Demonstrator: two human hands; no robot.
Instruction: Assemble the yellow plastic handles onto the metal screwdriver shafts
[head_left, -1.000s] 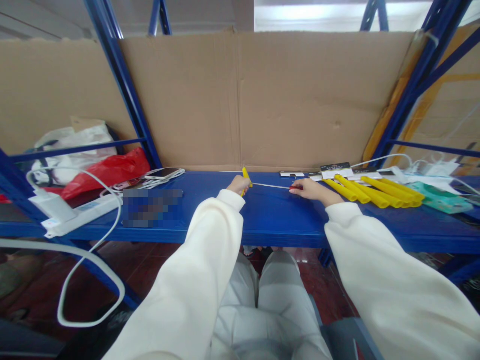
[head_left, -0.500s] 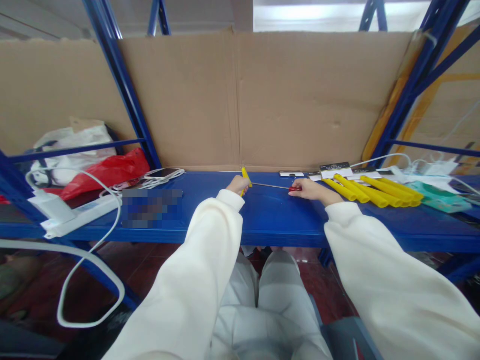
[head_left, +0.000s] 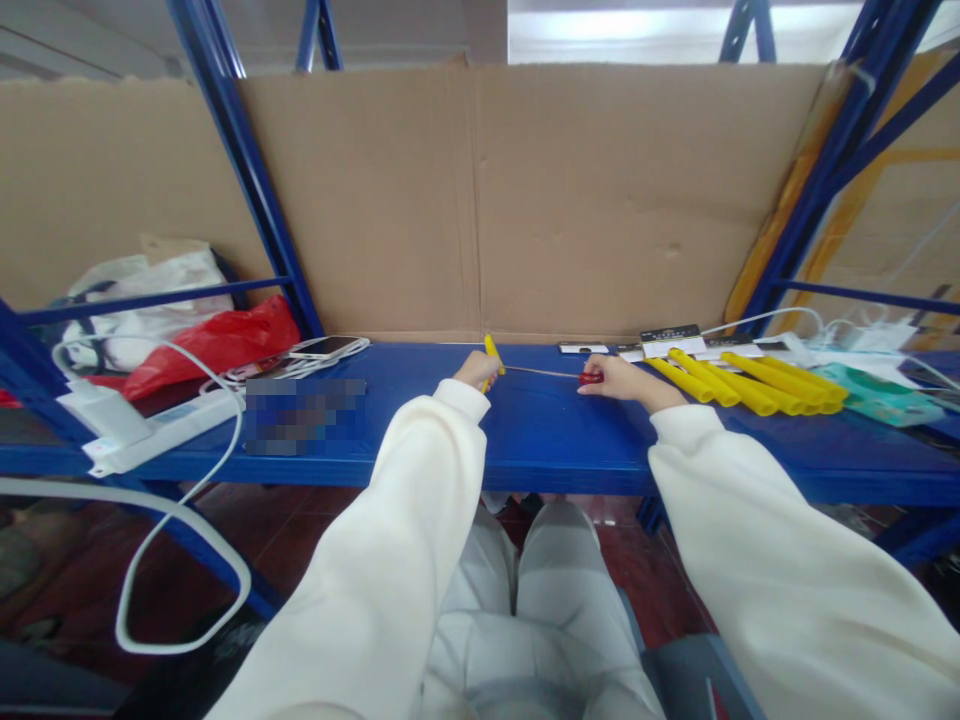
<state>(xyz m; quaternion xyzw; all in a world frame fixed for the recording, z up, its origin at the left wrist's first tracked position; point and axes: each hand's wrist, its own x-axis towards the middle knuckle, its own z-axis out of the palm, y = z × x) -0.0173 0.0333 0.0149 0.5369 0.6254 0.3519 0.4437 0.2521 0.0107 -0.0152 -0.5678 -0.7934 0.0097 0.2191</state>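
In the middle of the blue shelf (head_left: pixel 555 440), my left hand (head_left: pixel 475 370) is closed around a small yellow tool-like piece (head_left: pixel 492 350) with a short side stub. My right hand (head_left: pixel 606 378) is closed on the red handle of a screwdriver (head_left: pixel 589 378). Its long thin metal shaft runs left, and the tip meets the side stub of the yellow piece. How far the tip reaches into the stub is too small to tell. Just right of my right hand lie several yellow tubes (head_left: pixel 750 388) in a row.
Behind the tubes lie black-and-white cards (head_left: pixel 670 340), with a green packet (head_left: pixel 877 395) further right. At left are a white power strip (head_left: pixel 165 430), a phone (head_left: pixel 330 347) with a coiled cable, and a red bag (head_left: pixel 217 345). A cardboard panel (head_left: pixel 375 200) closes off the back.
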